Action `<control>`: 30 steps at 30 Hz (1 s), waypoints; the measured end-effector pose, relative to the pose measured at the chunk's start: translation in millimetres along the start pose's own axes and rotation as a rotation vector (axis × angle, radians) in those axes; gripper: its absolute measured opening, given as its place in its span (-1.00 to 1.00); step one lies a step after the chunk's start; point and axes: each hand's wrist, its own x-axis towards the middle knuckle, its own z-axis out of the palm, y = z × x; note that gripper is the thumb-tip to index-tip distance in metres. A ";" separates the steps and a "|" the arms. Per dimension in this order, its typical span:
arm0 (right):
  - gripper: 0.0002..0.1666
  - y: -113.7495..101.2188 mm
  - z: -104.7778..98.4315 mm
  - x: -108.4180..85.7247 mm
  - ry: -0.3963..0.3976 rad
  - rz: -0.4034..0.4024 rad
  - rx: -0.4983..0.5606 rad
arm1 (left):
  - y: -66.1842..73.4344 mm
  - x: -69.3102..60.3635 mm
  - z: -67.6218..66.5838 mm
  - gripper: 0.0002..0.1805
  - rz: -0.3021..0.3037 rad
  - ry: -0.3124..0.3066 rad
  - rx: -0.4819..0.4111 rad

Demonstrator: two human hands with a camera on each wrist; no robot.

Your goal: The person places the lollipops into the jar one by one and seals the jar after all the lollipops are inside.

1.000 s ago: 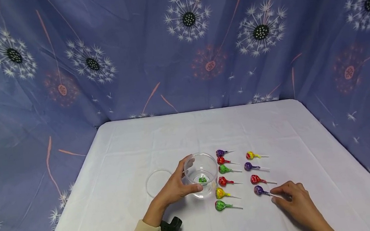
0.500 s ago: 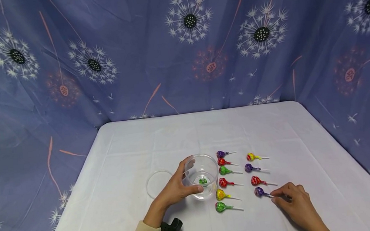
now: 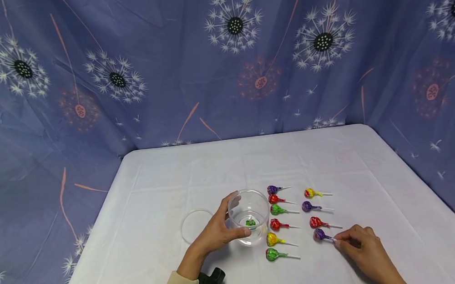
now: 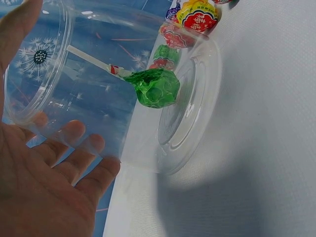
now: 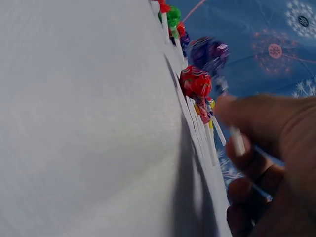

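My left hand [image 3: 213,234] grips a clear plastic tub [image 3: 264,214], thumb on the near side and fingers behind it. In the left wrist view a green-wrapped lollipop [image 4: 157,89] lies inside, its head near the bottom and its white stick pointing toward the mouth. My right hand [image 3: 363,250] pinches the stick of a purple-wrapped lollipop [image 3: 319,234] between thumb and forefinger. The right wrist view shows this purple lollipop blurred, its head apparently just off the cloth. Right beside it is a red lollipop [image 3: 316,222].
Several lollipops, including a green one [image 3: 272,254] and a yellow one [image 3: 273,239], form a column right of the tub. Farther right lie another purple [image 3: 307,206] and a yellow one [image 3: 309,193]. A clear round lid [image 3: 182,228] lies left of the tub on the white tablecloth [image 3: 153,181].
My right thumb and forefinger have come together on the purple lollipop's stick, and the lollipop has shifted slightly. The left hand and the tub stay in place.
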 end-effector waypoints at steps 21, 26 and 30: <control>-0.90 -63.9 -11.3 45.7 -0.055 -0.017 0.129 | 23.4 -6.5 -3.5 0.03 0.008 -0.018 -0.022; -0.94 -78.8 -6.8 57.1 -0.060 -0.027 0.162 | -0.1 0.6 0.4 0.04 0.013 0.001 0.002; -0.95 -89.1 -5.0 65.6 -0.059 -0.061 0.183 | -2.4 1.3 0.4 0.05 0.018 -0.001 -0.002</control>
